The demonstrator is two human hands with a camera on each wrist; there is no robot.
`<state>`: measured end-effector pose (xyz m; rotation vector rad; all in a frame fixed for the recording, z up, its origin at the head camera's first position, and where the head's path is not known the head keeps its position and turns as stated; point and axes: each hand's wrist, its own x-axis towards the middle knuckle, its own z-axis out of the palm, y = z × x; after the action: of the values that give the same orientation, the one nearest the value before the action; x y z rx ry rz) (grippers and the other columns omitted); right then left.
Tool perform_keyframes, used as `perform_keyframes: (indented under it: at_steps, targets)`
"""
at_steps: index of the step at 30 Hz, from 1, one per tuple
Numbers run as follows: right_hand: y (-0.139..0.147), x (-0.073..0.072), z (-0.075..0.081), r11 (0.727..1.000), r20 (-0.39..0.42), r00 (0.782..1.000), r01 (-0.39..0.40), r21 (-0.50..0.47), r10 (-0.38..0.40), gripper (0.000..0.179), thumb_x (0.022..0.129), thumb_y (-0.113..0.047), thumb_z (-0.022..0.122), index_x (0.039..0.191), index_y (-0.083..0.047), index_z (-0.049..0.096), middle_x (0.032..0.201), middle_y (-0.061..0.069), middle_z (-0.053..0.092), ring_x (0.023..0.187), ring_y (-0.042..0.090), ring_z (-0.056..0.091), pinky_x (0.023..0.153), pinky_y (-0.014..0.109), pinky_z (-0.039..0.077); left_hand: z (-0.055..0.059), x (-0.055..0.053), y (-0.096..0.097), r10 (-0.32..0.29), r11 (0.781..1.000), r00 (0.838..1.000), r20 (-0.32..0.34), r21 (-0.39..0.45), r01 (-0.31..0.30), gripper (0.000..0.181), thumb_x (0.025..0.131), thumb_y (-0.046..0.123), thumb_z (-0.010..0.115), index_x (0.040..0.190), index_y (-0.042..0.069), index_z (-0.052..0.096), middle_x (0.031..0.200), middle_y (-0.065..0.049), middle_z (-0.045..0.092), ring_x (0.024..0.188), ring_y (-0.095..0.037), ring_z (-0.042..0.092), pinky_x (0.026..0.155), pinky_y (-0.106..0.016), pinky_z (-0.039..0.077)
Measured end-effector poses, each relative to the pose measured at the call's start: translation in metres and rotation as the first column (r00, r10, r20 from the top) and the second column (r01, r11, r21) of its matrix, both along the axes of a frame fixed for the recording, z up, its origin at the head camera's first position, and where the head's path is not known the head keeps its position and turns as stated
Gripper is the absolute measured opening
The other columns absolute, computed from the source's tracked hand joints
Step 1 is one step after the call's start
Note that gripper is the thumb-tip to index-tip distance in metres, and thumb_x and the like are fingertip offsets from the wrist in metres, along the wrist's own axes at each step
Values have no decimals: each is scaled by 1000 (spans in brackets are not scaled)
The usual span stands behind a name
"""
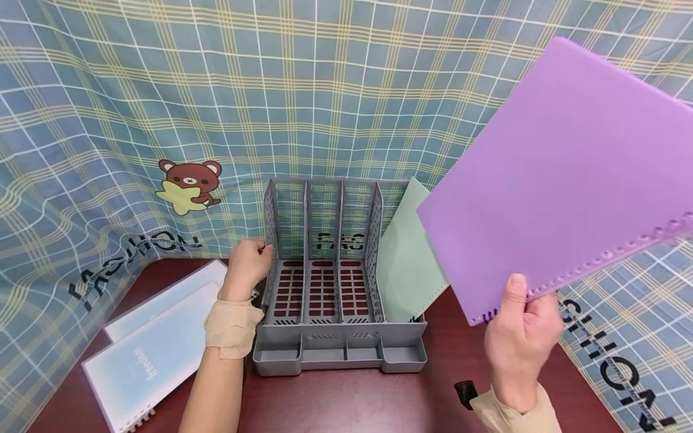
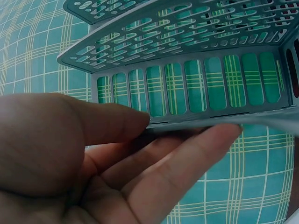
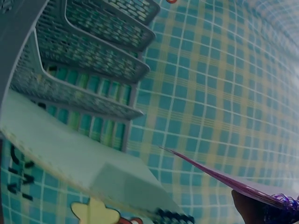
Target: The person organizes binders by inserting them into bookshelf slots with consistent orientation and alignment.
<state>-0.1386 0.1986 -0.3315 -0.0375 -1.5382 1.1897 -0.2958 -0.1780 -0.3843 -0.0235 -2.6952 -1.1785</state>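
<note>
A purple spiral-bound notebook (image 1: 563, 174) is held up at the right by my right hand (image 1: 522, 346), thumb on its cover near the bound edge. In the right wrist view the notebook (image 3: 219, 176) shows edge-on. My left hand (image 1: 249, 267) pinches the left side wall of a grey file organizer (image 1: 341, 329); in the left wrist view thumb and fingers (image 2: 205, 154) lie on either side of that wall. A pale green notebook (image 1: 408, 258) leans in the organizer's rightmost slot, and the purple one overlaps its edge in the head view.
Two bluish-white spiral notebooks (image 1: 146, 355) lie overlapping on the dark red table (image 1: 335, 400) at the left. Shallow trays line the organizer's front. Plaid cloth (image 1: 335, 78) hangs behind and at both sides. A small black object (image 1: 464, 394) shows beside my right wrist.
</note>
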Motion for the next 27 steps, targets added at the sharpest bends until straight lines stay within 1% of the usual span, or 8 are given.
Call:
perform_keyframes:
  at_steps: [4, 6, 10, 13, 15, 18, 21, 27]
  targets:
    - [-9, -7, -6, 999, 50, 999, -11, 34, 10, 31, 106, -13, 56, 102, 15, 68, 90, -16, 69, 82, 4, 66, 73, 19, 47, 0, 0, -1, 4, 1000, 1000, 15, 6, -4, 51, 109, 16, 47, 60, 17, 35, 49, 1, 32, 41, -14, 31, 45, -30, 33]
    - [-14, -11, -9, 999, 83, 997, -4, 36, 1, 32, 106, -15, 57, 101, 14, 69, 88, -16, 68, 81, 3, 65, 73, 19, 46, 1, 0, -1, 3, 1000, 1000, 23, 7, -3, 51, 110, 16, 47, 60, 16, 36, 49, 1, 32, 41, -14, 31, 45, -30, 33]
    - [-24, -21, -17, 999, 153, 988, 0, 44, -7, 32, 107, -20, 56, 102, 9, 70, 86, -4, 71, 80, 3, 64, 71, 19, 46, 1, 0, -1, 2, 1000, 1000, 15, 5, -2, 51, 109, 16, 47, 59, 16, 35, 49, 1, 31, 41, -14, 31, 45, -30, 33]
    - [-31, -29, -24, 996, 208, 977, 23, 84, -40, 32, 108, -23, 55, 104, 4, 70, 87, 9, 72, 81, 8, 65, 72, 23, 45, 0, 1, -1, 4, 1000, 1000, 5, 8, -4, 51, 109, 16, 47, 59, 17, 35, 49, 2, 31, 41, -14, 31, 45, -30, 32]
    - [-35, -34, -29, 993, 230, 971, 42, 114, -67, 32, 108, -25, 54, 106, 2, 70, 87, 14, 72, 83, 15, 66, 74, 29, 45, 0, 1, -1, 5, 1000, 1000, -3, 9, -5, 52, 109, 15, 48, 59, 16, 35, 49, 2, 31, 41, -14, 31, 45, -30, 33]
    - [-40, -42, -38, 989, 250, 964, 61, 137, -94, 31, 108, -27, 54, 105, 0, 69, 86, 17, 72, 86, 29, 69, 76, 41, 47, 0, 1, 0, 5, 1000, 1000, -15, 8, -5, 52, 109, 15, 48, 59, 16, 35, 49, 2, 31, 40, -14, 31, 45, -30, 32]
    - [-43, -52, -50, 988, 264, 960, 57, 142, -93, 30, 108, -28, 55, 103, -2, 67, 86, 18, 71, 85, 38, 69, 75, 50, 48, 0, 0, 0, 4, 1000, 1000, -21, 6, -4, 52, 109, 14, 48, 59, 17, 34, 49, 2, 30, 40, -14, 31, 45, -30, 32]
    - [-51, -67, -76, 986, 304, 949, 40, 159, -88, 30, 107, -28, 55, 95, -2, 65, 83, 21, 69, 79, 43, 68, 71, 56, 49, -1, 0, -1, 4, 1000, 1000, -18, 0, -4, 52, 108, 14, 48, 59, 17, 34, 49, 2, 30, 40, -14, 31, 45, -30, 32]
